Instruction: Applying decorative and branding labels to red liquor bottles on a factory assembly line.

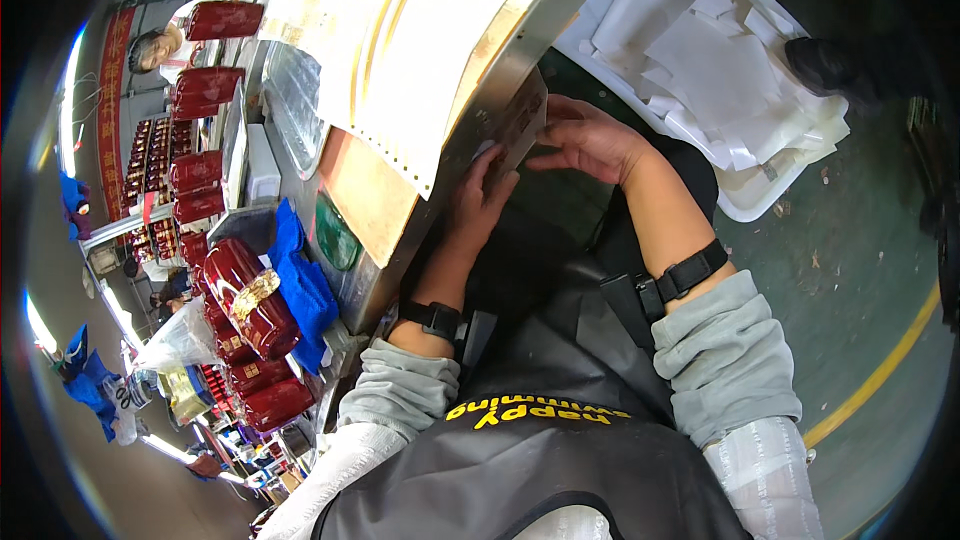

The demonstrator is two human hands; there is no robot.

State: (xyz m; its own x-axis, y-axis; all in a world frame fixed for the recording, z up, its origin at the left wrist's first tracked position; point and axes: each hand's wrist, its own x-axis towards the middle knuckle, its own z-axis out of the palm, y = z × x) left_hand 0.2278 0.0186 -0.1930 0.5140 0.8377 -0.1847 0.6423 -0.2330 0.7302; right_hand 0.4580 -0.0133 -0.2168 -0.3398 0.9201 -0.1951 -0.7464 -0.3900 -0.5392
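Note:
A small pale sheet with faint print (524, 120) is between my two hands, beside the metal edge of the workbench. My left hand (482, 202) grips its near lower edge with the fingers. At its right edge, my right hand (595, 143) has its fingers bent around the sheet, with the upper fingertips touching it. Part of the sheet lies in the shade of the bench edge. On the bench top lie a large white sheet with gold lines (400, 30) and a tan board (365, 190) under it.
At the right, a white plastic bin (745, 208) on the floor holds crumpled white paper (720, 70). Dark red glossy bottles (250, 298) stand along the left, with a blue cloth (303, 290) and a green oval piece (335, 232) nearby. Another person (165, 48) is at the far left.

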